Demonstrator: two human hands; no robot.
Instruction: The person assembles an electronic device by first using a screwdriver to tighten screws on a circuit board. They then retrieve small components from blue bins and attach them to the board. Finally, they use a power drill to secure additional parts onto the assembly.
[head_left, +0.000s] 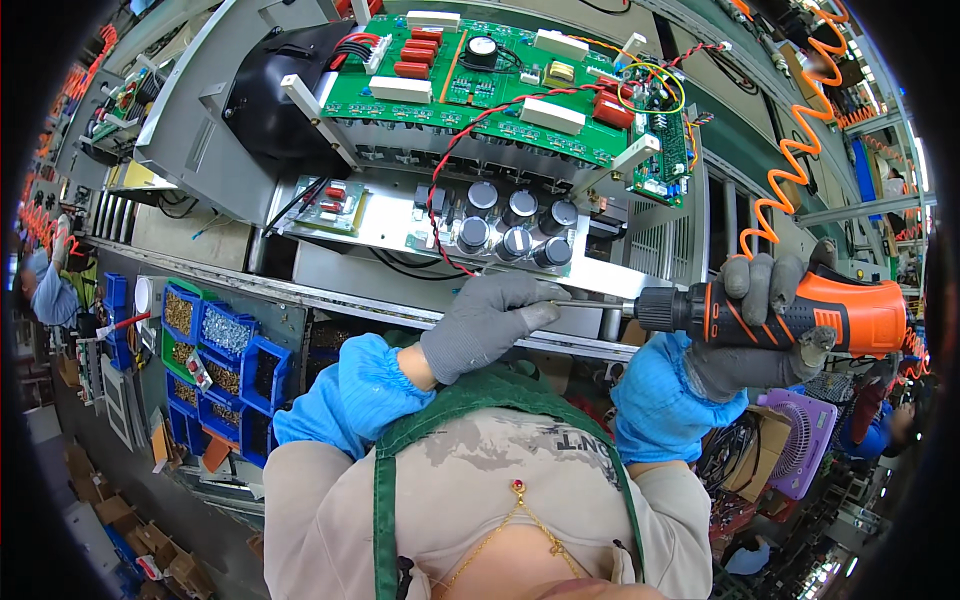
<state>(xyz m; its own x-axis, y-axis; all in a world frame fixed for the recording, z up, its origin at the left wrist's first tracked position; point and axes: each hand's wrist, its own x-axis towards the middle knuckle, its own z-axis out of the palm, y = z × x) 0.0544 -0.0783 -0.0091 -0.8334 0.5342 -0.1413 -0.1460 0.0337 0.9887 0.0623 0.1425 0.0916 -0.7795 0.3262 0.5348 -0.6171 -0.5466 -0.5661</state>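
An orange and black power screwdriver [855, 315] lies level in my right hand [765, 330], whose gray-gloved fingers wrap round its body. Its long thin bit [590, 303] points left. At the bit's tip, the thumb and fingers of my left hand [485, 325], also gray-gloved, are pinched together; whether a screw is between them is too small to tell. Beyond my hands stands a gray metal chassis [190, 150] with a large green circuit board [480, 95] on top. Several round capacitors [520, 207] sit in its nearer part, and a red and black twisted cable [437, 190] hangs over them.
Blue bins [222, 335] with screws and small hardware stand at the left. An orange coiled hose [790, 150] hangs at the right, above the screwdriver. The metal rail [330, 302] of the bench runs just beyond my hands. A purple fan [805, 440] is at lower right.
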